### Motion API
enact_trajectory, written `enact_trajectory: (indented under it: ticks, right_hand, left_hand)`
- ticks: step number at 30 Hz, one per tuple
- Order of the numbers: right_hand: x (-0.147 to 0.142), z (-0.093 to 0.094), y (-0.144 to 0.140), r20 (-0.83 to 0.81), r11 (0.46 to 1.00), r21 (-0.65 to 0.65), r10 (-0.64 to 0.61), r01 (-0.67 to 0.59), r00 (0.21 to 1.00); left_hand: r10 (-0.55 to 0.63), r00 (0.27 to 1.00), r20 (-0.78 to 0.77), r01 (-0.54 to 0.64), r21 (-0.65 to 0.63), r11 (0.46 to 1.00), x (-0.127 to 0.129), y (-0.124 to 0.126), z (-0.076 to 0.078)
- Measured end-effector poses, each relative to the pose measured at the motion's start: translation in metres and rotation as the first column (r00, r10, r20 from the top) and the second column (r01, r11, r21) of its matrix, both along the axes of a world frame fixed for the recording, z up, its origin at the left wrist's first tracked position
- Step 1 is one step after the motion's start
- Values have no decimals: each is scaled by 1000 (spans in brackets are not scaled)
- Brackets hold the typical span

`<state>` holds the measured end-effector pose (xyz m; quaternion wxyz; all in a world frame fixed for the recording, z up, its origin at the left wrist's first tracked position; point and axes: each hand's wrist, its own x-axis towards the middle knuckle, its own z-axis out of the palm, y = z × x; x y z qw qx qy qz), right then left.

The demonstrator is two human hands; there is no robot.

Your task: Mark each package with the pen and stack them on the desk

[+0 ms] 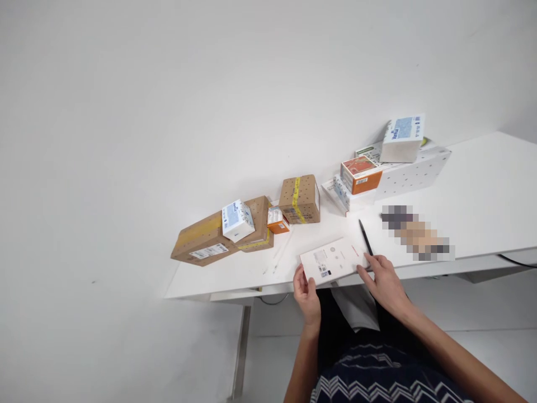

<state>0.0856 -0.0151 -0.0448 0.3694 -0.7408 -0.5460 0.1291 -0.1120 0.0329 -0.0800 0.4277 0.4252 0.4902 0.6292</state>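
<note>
A flat white book or thin box [335, 258] with small red print and a few dark marks lies tilted at the table's front edge. My left hand [307, 296] grips its near left corner, thumb on top and fingers curled underneath. At its right end, my right hand [384, 280] is closed on the edge between thumb and fingers. A black pen [366, 237] lies just beyond the right hand, its near end close to the fingers; I cannot tell whether they touch it.
Brown cardboard boxes [203, 238] stand at the table's left end, with a tissue pack [237, 219] on top. Further right are another taped carton [300, 200], an orange box [363, 174] and a long white box [413, 172]. A blurred-out patch [415, 232] covers something on the white table [482, 184].
</note>
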Motion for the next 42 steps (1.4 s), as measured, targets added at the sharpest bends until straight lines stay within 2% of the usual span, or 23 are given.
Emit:
enact_trajectory:
  ticks: [7, 13, 19, 22, 24, 27, 29, 31, 33, 35, 39, 42]
  right_hand:
    - [-2, -7, 2, 86, 1000, -10, -4, 5, 996]
    - [7, -2, 5, 77, 998, -56, 16, -11, 997]
    - [43, 9, 43, 134, 972, -215, -67, 95, 989]
    - [51, 12, 66, 126, 937, -339, -41, 82, 991]
    - [51, 12, 74, 97, 929, -365, -28, 62, 995]
    - [53, 11, 76, 40, 938, -341, -48, 59, 998]
    - [56, 9, 71, -34, 947, -318, -61, 47, 998]
    - [58, 7, 65, -142, 957, -288, -54, 10, 988]
    - [57, 6, 57, -261, 969, -245, -30, -36, 965]
    - [53, 7, 51, -357, 980, -190, -22, -49, 934]
    - [47, 19, 46, -486, 997, -71, -61, 30, 872]
    - [50, 32, 47, -641, 988, 50, -79, 144, 763]
  left_hand:
    - [-59, 998, -32, 59, -1, 998, 3, -1, 9]
    - [-36, 993, -108, 35, -13, 999, 7, 2, 12]
    - [-27, 991, -129, 19, -62, 998, 13, 1, 8]
    - [-33, 989, -141, 20, -92, 996, 17, -1, 9]
    - [-39, 986, -159, 22, -103, 994, 18, -2, 11]
    - [-63, 970, -234, 33, -132, 991, 12, 0, 18]
    - [-122, 935, -333, 57, -198, 979, 3, 5, 25]
    - [-193, 866, -461, 82, -251, 964, -8, 12, 33]
    - [-234, 792, -564, 110, -245, 963, -15, 20, 42]
    - [-256, 748, -612, 150, -220, 964, -17, 26, 50]
    - [-232, 785, -574, 149, -190, 971, -4, 26, 59]
    - [-140, 831, -538, 103, -99, 990, 8, 21, 58]
